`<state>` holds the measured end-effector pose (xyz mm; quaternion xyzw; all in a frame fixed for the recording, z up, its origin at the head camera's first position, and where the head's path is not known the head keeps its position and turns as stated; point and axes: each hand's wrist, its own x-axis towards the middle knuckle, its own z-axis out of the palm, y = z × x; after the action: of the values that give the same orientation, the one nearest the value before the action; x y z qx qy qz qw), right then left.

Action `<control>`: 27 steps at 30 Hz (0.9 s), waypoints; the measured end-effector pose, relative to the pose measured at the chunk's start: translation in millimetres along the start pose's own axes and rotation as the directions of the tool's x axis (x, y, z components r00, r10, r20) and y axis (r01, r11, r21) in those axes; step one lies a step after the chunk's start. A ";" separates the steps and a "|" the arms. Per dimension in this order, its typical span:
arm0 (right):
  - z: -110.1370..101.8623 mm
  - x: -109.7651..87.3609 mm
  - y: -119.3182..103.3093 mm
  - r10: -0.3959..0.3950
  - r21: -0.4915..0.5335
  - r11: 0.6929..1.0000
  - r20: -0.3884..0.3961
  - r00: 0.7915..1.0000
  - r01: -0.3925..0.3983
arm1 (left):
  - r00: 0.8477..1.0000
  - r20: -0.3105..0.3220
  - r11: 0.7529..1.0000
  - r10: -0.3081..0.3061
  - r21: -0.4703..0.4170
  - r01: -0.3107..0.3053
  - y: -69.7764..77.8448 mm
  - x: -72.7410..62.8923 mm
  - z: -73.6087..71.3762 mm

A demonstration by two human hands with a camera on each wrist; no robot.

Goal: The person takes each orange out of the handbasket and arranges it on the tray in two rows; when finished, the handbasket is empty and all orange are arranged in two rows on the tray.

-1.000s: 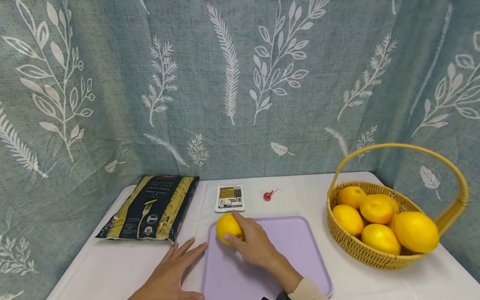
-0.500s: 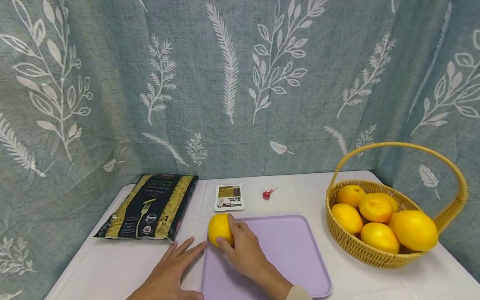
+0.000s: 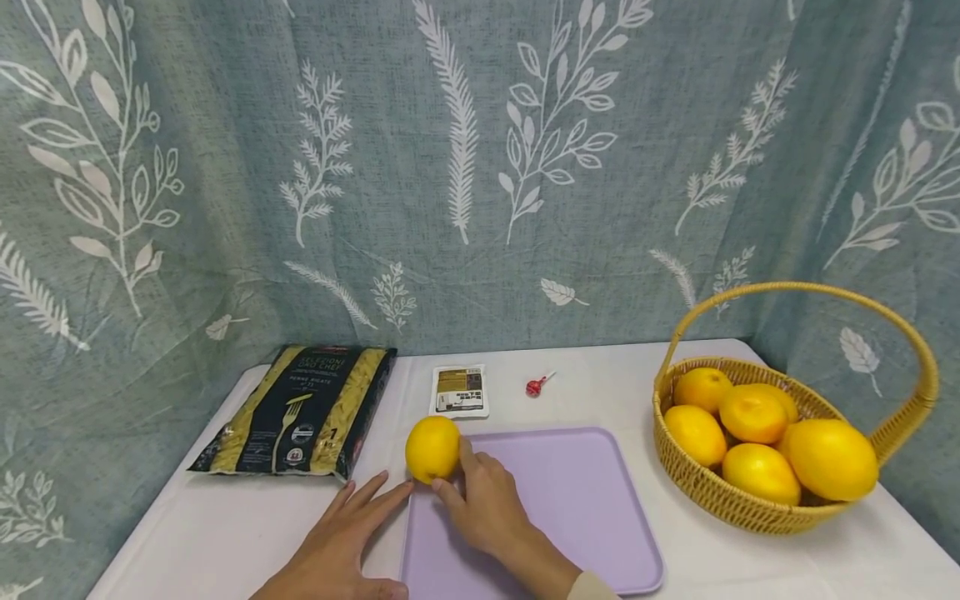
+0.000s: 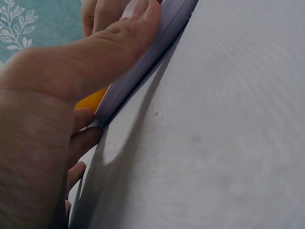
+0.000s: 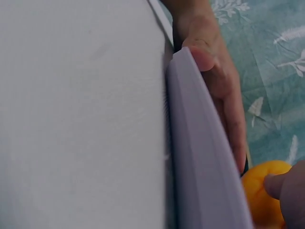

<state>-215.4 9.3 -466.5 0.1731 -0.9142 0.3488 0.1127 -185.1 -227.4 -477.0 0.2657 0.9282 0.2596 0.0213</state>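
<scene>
In the head view, a yellow lemon [image 3: 432, 450] sits at the far left corner of a lilac tray [image 3: 570, 500], overlapping its rim. My right hand [image 3: 491, 504] holds the lemon from its near right side, thumb below and index finger along the right; its other fingertips are hidden. The right wrist view also has my thumb against the lemon [image 5: 267, 191]. Flat along the tray's left edge lies my left hand [image 3: 341, 542], fingers spread, the index fingertip at the rim. Its thumb [image 4: 128, 36] touches the tray's edge in the left wrist view.
A wicker basket [image 3: 720, 500] with a tall handle stands at the right, holding several yellow fruits. A black bag of penne pasta [image 3: 300, 412] lies at the left. Behind the tray are a small flat packet [image 3: 459, 392] and a red lollipop [image 3: 534, 387]. A leaf-patterned curtain [image 3: 480, 167] hangs behind.
The right hand has moved left with the lemon, from inside the tray to its far left corner. More of the lemon shows now. The left hand has stayed in place.
</scene>
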 end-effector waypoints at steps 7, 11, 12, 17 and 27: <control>-8.8 1.2 -0.5 0.026 0.071 0.997 0.052 0.998 -0.030 | 1.000 -0.003 1.000 0.001 0.004 -0.001 0.5 1.0 -0.6; -18.9 2.9 2.1 0.044 0.104 0.993 0.076 0.996 -0.052 | 0.999 0.026 1.000 -0.019 -0.015 0.020 1.3 1.3 -1.5; -21.5 3.6 3.3 0.047 0.110 0.992 0.078 0.996 -0.055 | 0.999 0.031 1.000 -0.021 -0.017 0.022 1.5 1.4 -1.7; -35.8 7.4 6.8 0.036 0.136 0.990 0.084 0.996 -0.048 | 0.999 0.030 1.000 -0.021 -0.015 0.021 1.6 1.0 -1.3; -74.8 16.2 3.7 0.065 0.153 0.986 0.004 0.998 -0.065 | 0.991 0.092 0.993 -0.099 -0.056 0.105 5.1 3.2 -3.2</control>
<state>-225.3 58.6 -408.7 0.1514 -0.8898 0.4214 0.0879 -185.9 -223.6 -471.4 0.2283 0.9304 0.2744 0.0839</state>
